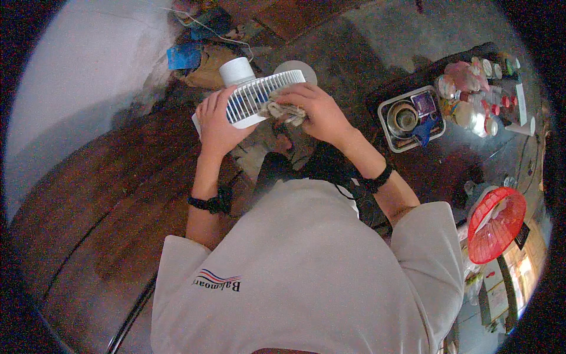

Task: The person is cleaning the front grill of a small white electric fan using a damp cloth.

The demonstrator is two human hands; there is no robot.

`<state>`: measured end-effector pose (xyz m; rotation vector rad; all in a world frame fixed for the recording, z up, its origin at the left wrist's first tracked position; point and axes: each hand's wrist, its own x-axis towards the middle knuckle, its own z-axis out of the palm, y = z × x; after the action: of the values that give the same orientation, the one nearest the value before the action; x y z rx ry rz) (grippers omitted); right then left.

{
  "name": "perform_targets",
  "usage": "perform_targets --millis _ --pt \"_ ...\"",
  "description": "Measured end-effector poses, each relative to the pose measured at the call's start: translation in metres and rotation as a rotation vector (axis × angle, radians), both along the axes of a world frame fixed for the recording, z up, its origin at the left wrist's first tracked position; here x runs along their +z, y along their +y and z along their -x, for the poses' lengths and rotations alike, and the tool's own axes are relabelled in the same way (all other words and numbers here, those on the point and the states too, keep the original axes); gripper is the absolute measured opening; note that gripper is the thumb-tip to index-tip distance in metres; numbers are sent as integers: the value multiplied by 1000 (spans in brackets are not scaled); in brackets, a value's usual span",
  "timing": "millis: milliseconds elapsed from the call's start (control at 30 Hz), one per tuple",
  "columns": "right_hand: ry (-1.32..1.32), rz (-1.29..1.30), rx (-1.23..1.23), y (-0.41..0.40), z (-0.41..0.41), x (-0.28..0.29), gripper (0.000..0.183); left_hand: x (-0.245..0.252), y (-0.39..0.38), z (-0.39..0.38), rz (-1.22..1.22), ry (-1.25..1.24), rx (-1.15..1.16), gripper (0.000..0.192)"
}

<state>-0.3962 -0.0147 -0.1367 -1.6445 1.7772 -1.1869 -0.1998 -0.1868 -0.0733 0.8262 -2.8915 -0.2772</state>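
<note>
A white electric fan (265, 90) is held up before me, its slatted grille seen edge-on. Its cylindrical motor housing (237, 71) sticks out on the far side. My left hand (221, 121) grips the left end of the grille, fingers over the top and thumb along the near rim. Bunched in my right hand (319, 108) is a crumpled, stained cloth (285, 111), which lies against the right part of the grille. A pale round piece (305, 71), perhaps the fan's base, shows behind the right end. The fan's front face is hidden from here.
To the right, a white-rimmed tray (384, 126) holds a glass bowl and a blue item. Several jars and bottles (477, 97) crowd beyond it. A red mesh basket or cover (497, 225) stands at far right. Behind the fan, a white cord (212, 31) runs near a blue object (183, 56).
</note>
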Motion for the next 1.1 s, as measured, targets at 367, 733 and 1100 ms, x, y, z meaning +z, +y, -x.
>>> perform_targets --millis 367,733,1100 --pt "-69 171 -150 -44 9 -28 49 -5 6 -1 49 -20 -31 85" --pt "-113 113 -69 -5 12 -15 46 8 3 7 11 -56 -3 86" --pt "-112 67 -119 -11 11 -24 54 6 6 4 -43 -73 30 88"
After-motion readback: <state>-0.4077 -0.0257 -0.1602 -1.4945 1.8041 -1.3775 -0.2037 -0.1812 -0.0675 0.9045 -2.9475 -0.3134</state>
